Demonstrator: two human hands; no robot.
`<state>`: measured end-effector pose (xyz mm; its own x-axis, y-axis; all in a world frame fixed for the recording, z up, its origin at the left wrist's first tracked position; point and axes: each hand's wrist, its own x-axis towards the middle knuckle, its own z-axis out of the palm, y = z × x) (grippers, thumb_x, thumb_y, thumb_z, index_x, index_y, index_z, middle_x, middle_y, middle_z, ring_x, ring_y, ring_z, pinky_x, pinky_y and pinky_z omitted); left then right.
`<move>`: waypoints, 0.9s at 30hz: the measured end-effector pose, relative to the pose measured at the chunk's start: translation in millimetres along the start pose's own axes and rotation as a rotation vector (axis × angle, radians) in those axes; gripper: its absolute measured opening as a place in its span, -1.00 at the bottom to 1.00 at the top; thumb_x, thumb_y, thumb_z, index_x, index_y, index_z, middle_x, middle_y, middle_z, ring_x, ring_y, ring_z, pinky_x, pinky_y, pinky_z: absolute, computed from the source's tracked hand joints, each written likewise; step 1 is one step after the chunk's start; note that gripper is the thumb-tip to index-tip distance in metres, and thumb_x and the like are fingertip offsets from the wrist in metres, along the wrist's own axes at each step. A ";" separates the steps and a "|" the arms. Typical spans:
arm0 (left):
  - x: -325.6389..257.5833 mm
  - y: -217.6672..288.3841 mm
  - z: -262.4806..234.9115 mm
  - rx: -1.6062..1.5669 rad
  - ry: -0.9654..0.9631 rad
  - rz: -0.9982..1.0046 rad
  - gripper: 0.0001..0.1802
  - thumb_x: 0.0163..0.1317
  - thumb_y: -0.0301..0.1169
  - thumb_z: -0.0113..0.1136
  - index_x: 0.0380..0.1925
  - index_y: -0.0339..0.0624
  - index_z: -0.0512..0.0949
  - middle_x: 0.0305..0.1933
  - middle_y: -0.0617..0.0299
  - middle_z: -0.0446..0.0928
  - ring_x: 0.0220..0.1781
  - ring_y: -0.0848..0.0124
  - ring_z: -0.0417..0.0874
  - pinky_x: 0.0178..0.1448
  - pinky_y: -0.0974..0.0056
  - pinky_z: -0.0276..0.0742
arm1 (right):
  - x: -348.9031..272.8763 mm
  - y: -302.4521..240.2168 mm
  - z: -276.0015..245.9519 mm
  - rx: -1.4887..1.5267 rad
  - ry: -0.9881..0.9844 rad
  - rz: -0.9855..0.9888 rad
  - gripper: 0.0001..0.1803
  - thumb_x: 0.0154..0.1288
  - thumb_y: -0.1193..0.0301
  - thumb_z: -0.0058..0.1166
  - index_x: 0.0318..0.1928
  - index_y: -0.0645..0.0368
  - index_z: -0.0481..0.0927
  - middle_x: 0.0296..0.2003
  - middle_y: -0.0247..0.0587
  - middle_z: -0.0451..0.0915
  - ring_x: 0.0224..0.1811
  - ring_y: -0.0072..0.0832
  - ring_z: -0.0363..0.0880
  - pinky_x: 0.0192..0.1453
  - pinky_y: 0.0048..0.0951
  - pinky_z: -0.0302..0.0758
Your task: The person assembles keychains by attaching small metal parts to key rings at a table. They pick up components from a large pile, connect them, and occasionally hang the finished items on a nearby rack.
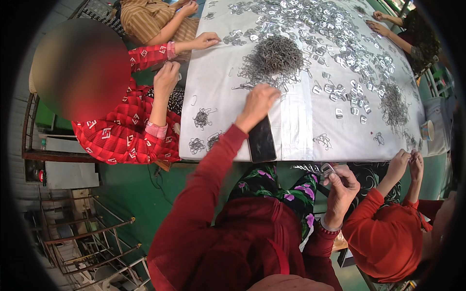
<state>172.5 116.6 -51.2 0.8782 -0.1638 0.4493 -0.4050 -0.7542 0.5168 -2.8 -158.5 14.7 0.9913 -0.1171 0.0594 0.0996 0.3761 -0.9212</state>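
Observation:
My left hand (261, 103) reaches over the table, fingers curled together at the near edge of a heap of thin grey bent-wire hooks (277, 56). Whatever it pinches, if anything, is hidden. Just under its wrist lies a black smartphone (262, 141) at the table's front edge. My right hand (342, 185) is in front of that edge, above my lap, closed around a silvery metal buckle (327, 169). A row of shiny metal pieces (307, 168) sticks out leftward from the same grip; their exact kind is hard to make out.
Flat silvery buckles (354, 97) lie scattered over the white-covered table (228, 109). Small wire piles (201, 118) sit at the left; a larger wire heap (394, 107) is at the right, near a paper cup (427, 130). Co-workers sit close on both sides, their hands over the table.

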 end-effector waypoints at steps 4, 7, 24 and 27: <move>8.4 -51.2 15.9 0.286 -0.136 0.071 -0.86 0.11 -0.37 0.23 -0.40 -0.20 0.64 -0.33 0.13 0.53 -0.17 0.13 0.52 -0.08 0.12 0.49 | 4.7 4.9 -4.6 -0.052 -0.062 -0.002 -0.88 0.09 0.78 0.10 -0.32 0.44 0.57 -0.38 -0.08 0.54 -0.48 -0.46 0.51 -0.39 -0.53 0.51; 6.5 -49.3 23.8 0.399 -0.166 0.124 -0.91 0.13 -0.44 0.16 -0.43 -0.24 0.55 -0.32 0.08 0.51 -0.11 0.09 0.52 -0.08 0.06 0.50 | 3.4 -1.8 -1.3 -0.066 -0.013 0.005 -0.87 0.08 0.79 0.08 -0.31 0.45 0.57 -0.39 -0.09 0.53 -0.48 -0.46 0.51 -0.39 -0.53 0.49; -57.8 173.5 -59.9 -0.948 -0.241 -0.043 -0.87 0.23 -0.50 0.21 -0.26 -0.34 0.56 -0.32 0.28 0.59 -0.28 0.51 0.57 -0.10 0.40 0.52 | -11.8 2.4 -0.1 -0.045 0.098 0.015 -0.83 0.14 0.72 0.16 -0.22 0.42 0.63 -0.37 -0.13 0.62 -0.44 -0.48 0.60 -0.29 -0.56 0.56; -65.9 180.1 -31.2 -0.724 -0.189 0.229 -0.89 0.16 -0.48 0.27 -0.31 -0.24 0.58 -0.14 0.20 0.53 -0.07 0.37 0.55 -0.01 0.29 0.50 | -16.1 -0.7 5.7 -0.011 0.109 -0.023 -0.84 0.15 0.72 0.15 -0.22 0.42 0.62 -0.37 -0.12 0.63 -0.44 -0.48 0.60 -0.30 -0.55 0.56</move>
<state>33.8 11.4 35.0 0.7545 -0.4203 0.5040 -0.5894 -0.0961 0.8021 -18.3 -151.7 16.6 0.9736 -0.2248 0.0388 0.1204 0.3620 -0.9244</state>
